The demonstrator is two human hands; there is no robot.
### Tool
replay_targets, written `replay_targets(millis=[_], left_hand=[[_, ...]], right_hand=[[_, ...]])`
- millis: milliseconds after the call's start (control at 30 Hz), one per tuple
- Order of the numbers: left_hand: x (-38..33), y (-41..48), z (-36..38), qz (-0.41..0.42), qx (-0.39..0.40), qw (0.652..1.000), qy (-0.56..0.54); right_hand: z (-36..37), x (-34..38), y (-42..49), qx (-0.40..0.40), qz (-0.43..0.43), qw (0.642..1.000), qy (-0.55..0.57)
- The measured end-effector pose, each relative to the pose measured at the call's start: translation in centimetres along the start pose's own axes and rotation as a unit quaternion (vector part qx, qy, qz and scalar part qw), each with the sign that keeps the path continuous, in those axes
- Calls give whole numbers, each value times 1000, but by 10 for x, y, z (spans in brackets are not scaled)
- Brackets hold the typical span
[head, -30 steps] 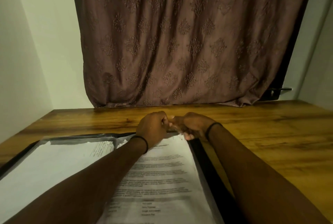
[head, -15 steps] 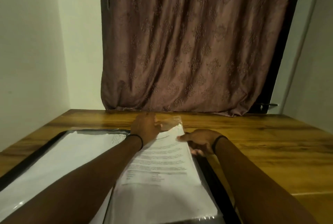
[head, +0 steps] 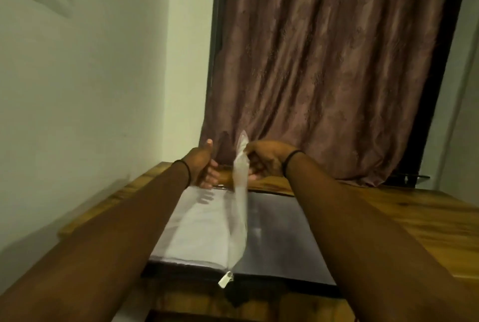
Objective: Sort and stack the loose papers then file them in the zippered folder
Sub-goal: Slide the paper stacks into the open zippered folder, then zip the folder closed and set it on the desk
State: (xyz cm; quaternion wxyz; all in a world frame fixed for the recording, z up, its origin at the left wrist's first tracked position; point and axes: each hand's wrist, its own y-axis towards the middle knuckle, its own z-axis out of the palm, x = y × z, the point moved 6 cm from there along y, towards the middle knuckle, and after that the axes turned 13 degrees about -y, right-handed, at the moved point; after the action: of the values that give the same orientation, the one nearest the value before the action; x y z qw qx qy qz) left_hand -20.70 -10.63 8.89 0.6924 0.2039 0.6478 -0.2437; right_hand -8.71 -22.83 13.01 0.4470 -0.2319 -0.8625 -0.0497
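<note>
The black zippered folder (head: pixel 280 238) lies open on the wooden table (head: pixel 420 220). Its left half holds a stack of white papers (head: pixel 199 231); its right half shows a dark bare inside. A clear plastic sleeve (head: pixel 239 207) stands on edge along the spine, blurred. My right hand (head: pixel 264 161) pinches the sleeve's far top corner. My left hand (head: pixel 202 166) hovers at the far end of the paper stack, thumb up and fingers loosely curled, with nothing plainly in it. A metal zipper pull (head: pixel 225 279) hangs at the folder's near edge.
A brown patterned curtain (head: pixel 324 75) hangs behind the table's far edge. A pale wall (head: pixel 90 88) runs close along the table's left side. Bare wood shows to the right of the folder.
The sleeve with the printed pages was lying on the right half; my right hand has since lifted it upright over the spine. My left hand came off it and moved left. The view swung right.
</note>
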Motion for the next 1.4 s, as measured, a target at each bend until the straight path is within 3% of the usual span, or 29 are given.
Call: replay_targets(millis=[133, 233, 300, 367, 467, 567, 667, 800, 1200, 1400], left_hand=[[-4, -18, -88, 20, -94, 990, 103], [14, -32, -115, 21, -118, 969, 215], [33, -41, -116, 12, -100, 962, 255], [55, -17, -129, 25, -98, 952, 289], [93, 65, -171, -4, -118, 953, 280], [61, -1, -148, 30, -137, 939, 313], [60, -2, -148, -2, -132, 936, 327], [65, 17, -165, -58, -136, 953, 264], [38, 26, -164, -105, -126, 986, 18], [-25, 26, -123, -55, -40, 987, -148]], right_hand=[[82, 20, 14, 99, -25, 994, -30], [116, 0, 32, 70, -37, 983, -167], [128, -22, 47, 9, -74, 937, -340], [142, -46, 56, 12, -76, 900, -429], [161, -69, 67, 16, -52, 896, -442], [170, -75, 68, -13, -39, 898, -438], [172, -77, 75, -33, -44, 891, -451], [170, -74, 94, -38, -53, 891, -448], [151, -59, 148, 1, -75, 915, -397], [118, -7, 127, -70, -142, 974, -165]])
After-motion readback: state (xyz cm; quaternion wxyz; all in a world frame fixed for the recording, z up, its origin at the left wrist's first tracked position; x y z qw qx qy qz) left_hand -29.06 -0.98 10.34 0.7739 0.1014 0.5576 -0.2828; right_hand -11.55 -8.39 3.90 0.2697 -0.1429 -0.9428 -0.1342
